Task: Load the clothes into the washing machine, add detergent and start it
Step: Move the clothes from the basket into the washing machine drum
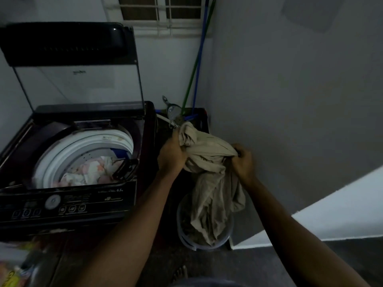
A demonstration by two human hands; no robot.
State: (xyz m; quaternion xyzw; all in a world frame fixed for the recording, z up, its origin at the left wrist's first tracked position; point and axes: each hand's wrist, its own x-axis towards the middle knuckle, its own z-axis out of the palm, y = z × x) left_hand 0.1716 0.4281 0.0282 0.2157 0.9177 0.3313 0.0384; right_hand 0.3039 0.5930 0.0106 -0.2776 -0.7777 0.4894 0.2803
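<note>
Both hands up w/ beige garment (pixel 209 162) over the laundry basket (pixel 187 242); top-load washing machine (pixel 72 204) open at 9 o'clock.

Left hand (pixel 171 154) fingers curled round the bunched top of the garment, right hand (pixel 243 160) fingers pinching a fold at 3 o'clock of it; rest of the cloth hangs down, lower end inside the basket on the floor. Washer lid (pixel 68 44) stands upright, white drum ring (pixel 83 146) exposed, pale printed clothes (pixel 87 172) already in the drum. Ctrl panel w/ dial (pixel 52 201) on the near edge. Green pole (pixel 191 75) + blue pole (pixel 200 59) lean in the corner at 12 o'clock of the hands, below the window (pixel 161 9).
</note>
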